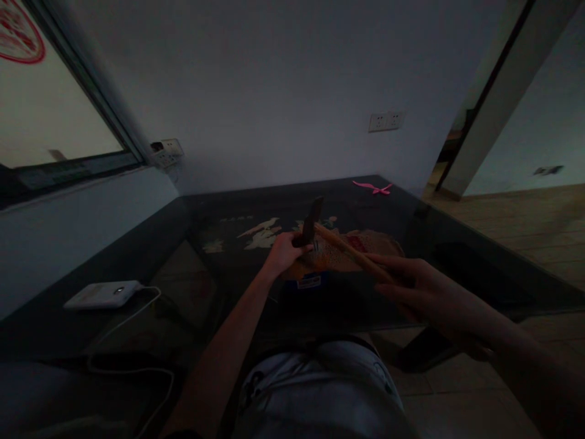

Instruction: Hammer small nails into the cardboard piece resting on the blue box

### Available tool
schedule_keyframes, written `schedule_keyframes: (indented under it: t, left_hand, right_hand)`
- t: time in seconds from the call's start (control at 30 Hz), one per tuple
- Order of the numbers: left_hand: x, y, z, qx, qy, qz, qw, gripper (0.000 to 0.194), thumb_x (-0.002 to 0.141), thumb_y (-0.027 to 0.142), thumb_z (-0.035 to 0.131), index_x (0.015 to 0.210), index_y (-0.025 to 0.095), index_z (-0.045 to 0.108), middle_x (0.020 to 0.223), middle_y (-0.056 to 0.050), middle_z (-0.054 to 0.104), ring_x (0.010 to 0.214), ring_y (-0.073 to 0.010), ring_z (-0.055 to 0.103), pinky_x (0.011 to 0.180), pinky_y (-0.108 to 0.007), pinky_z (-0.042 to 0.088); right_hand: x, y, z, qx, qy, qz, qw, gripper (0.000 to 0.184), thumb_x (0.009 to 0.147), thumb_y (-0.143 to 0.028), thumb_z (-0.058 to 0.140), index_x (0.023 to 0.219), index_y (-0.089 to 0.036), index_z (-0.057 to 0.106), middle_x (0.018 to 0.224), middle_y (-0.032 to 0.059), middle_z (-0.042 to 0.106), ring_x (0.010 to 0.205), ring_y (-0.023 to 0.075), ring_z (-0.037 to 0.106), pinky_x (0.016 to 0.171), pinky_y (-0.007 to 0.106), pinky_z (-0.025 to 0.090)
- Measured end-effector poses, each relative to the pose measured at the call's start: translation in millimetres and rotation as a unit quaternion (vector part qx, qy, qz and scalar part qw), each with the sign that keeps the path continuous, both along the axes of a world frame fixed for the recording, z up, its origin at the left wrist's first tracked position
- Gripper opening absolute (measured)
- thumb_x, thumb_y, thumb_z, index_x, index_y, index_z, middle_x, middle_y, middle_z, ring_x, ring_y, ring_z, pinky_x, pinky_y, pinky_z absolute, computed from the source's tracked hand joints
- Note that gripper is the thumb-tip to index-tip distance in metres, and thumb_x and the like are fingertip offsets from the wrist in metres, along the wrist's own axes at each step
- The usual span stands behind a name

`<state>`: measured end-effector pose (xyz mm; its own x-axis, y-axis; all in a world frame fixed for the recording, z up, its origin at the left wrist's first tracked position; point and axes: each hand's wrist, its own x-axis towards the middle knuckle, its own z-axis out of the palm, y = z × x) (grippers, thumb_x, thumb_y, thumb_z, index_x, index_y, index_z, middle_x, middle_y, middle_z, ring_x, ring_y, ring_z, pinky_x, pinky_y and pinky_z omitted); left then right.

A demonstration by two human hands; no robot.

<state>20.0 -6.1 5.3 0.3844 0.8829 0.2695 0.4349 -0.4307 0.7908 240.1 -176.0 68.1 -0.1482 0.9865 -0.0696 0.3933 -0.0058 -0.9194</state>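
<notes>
My left hand (284, 253) is closed around a dark, flat, narrow piece (313, 218) that stands almost upright above the table; its kind is too dim to tell. In my right hand (423, 289) is a slim wooden stick (347, 249), slanting up to the left. The stick's far end meets or overlaps the dark piece, and I cannot tell whether they touch. Behind and below my hands lies a speckled brown and orange bag-like thing (379, 242) with a red patch. Under my left hand sits a blue item (312, 281) with a pale label, partly hidden.
The dark glossy table (219, 213) bears a bird-and-flower picture. A white power bank (105, 294) with a white cable lies at left. A pink ribbon-like thing (375, 188) is near the back edge. Wall sockets (386, 121) are above the table.
</notes>
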Motion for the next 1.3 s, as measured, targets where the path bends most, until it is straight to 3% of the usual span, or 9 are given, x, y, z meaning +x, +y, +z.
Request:
schedule_keyframes:
  t: [0.23,0.33,0.47,0.83,1.0,1.3]
  left_hand:
    - [1,-2,1.8,0.053,0.003,0.01,0.999,0.004,0.071,0.017,0.068,0.073,0.015,0.067,0.079,-0.004,0.07,0.076,-0.0161,0.065,0.074,-0.028,0.05]
    - [1,-1,0.6,0.049,-0.006,0.002,0.999,0.005,0.071,0.017,0.068,0.074,0.014,0.066,0.077,-0.003,0.069,0.074,-0.0155,0.065,0.073,-0.028,0.051]
    - [1,-1,1.8,0.035,-0.031,-0.029,0.998,0.009,0.071,0.015,0.069,0.078,0.014,0.065,0.078,-0.002,0.069,0.074,-0.0144,0.065,0.073,-0.027,0.051]
    - [5,-4,9.3,0.079,0.028,-0.021,0.996,0.004,0.072,0.017,0.068,0.075,0.014,0.066,0.075,-0.003,0.069,0.072,-0.0174,0.065,0.072,-0.03,0.049]
    - [4,-4,7.0,0.08,0.03,-0.017,0.996,0.005,0.072,0.017,0.068,0.076,0.014,0.066,0.075,-0.004,0.069,0.073,-0.0178,0.065,0.071,-0.029,0.049]
    - [4,-4,4.9,0.08,0.007,-0.027,0.996,0.004,0.073,0.016,0.067,0.076,0.014,0.065,0.076,-0.004,0.068,0.075,-0.0176,0.065,0.073,-0.029,0.049]
  right_hand:
    - [5,-13,5.0,0.027,0.047,-0.067,0.996,0.057,0.073,-0.037,0.068,0.127,-0.028,0.058,0.059,-0.0025,0.053,0.041,0.0083,0.035,0.032,0.019,0.027]
    - [12,-19,-3.8,0.014,0.071,-0.089,0.993,0.059,0.072,-0.039,0.069,0.129,-0.03,0.055,0.054,-0.0048,0.047,0.042,0.0086,0.035,0.033,0.018,0.029]
    - [18,-22,-20.1,0.025,0.072,-0.121,0.99,0.061,0.072,-0.04,0.07,0.13,-0.028,0.054,0.063,-0.0029,0.052,0.046,0.0089,0.039,0.035,0.019,0.032]
    - [21,-22,-34.2,-0.007,0.104,-0.108,0.989,0.068,0.075,-0.04,0.068,0.137,-0.024,0.045,0.055,-0.0075,0.04,0.041,0.0069,0.033,0.034,0.018,0.029]
    - [18,-25,-29.4,-0.006,0.1,-0.126,0.987,0.064,0.073,-0.042,0.07,0.132,-0.027,0.052,0.061,-0.0051,0.045,0.046,0.0081,0.038,0.036,0.018,0.031]
    - [21,-23,-34.2,-0.001,0.109,-0.131,0.985,0.065,0.075,-0.039,0.069,0.135,-0.027,0.047,0.06,-0.0065,0.043,0.045,0.0058,0.034,0.035,0.015,0.029]
